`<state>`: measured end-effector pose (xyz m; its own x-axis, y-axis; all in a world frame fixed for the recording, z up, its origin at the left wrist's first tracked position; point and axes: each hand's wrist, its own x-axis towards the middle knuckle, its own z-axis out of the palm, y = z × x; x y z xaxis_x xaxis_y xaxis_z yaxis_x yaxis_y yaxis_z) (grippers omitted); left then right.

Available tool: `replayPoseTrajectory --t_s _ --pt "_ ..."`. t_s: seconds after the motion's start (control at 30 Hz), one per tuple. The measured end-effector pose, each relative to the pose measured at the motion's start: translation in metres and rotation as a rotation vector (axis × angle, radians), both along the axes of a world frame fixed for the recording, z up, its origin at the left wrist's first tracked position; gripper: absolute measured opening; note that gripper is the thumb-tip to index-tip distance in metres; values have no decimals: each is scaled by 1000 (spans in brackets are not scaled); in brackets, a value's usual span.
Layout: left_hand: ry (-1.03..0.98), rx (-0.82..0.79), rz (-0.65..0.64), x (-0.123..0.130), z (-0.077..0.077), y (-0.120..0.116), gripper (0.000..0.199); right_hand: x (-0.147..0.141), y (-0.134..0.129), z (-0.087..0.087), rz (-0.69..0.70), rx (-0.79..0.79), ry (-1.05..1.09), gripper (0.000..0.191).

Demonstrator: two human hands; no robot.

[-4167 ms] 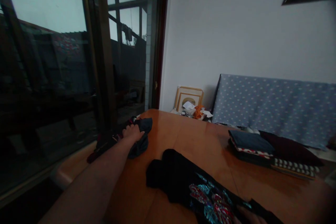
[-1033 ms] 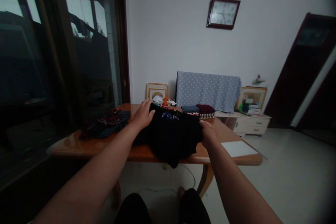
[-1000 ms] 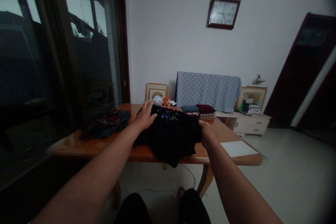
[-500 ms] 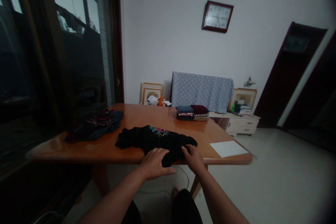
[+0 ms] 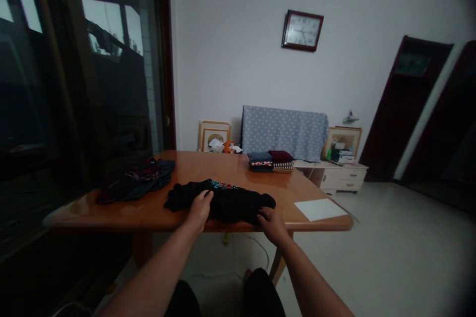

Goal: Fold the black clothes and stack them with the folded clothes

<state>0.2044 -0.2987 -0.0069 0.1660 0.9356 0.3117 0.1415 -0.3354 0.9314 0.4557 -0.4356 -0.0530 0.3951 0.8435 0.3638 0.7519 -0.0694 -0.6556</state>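
A black garment (image 5: pixel 234 206) with colourful embroidery along its far side lies bunched and folded over near the front edge of the wooden table (image 5: pixel 211 166). My left hand (image 5: pixel 201 209) is closed on the cloth left of its middle, thumb on top. At the garment's right end, my right hand (image 5: pixel 270 221) pinches the near edge, fingers bent round the fabric. The cloth hides part of the fingertips of both hands.
Dark clothes (image 5: pixel 139 179) lie in a loose heap at the table's left. Folded clothes (image 5: pixel 270 161) stand in neat stacks at the back. A white sheet (image 5: pixel 320 209) lies near the right corner. Beyond stands a low white cabinet (image 5: pixel 345 178).
My left hand has moved left and forward onto the garment and closed on it. The garment's near part, which hung over the table edge, now lies up on the table.
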Motion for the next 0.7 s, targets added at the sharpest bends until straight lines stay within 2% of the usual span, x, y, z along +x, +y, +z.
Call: replayPoseTrajectory --t_s 0.1,0.17,0.23,0.37,0.53,0.6,0.7 --pt "-175 -84 221 -23 13 23 44 1 2 0 13 14 36 37" --pt "-147 -117 366 -39 17 34 44 2 2 -1 20 20 32 39" --pt "-109 -119 431 -49 15 40 43 2 2 -3 8 22 10 39" --pt "-30 -64 434 -54 -7 34 49 -1 2 -3 -25 6 -69 37" --pt "195 226 357 -50 -38 17 63 -2 3 -9 -45 -35 -179 43" --pt "260 230 317 -50 -43 13 70 3 7 -17 -53 -50 -196 44" --pt "310 184 270 -55 -42 10 77 15 16 -30 -53 -70 -231 45"
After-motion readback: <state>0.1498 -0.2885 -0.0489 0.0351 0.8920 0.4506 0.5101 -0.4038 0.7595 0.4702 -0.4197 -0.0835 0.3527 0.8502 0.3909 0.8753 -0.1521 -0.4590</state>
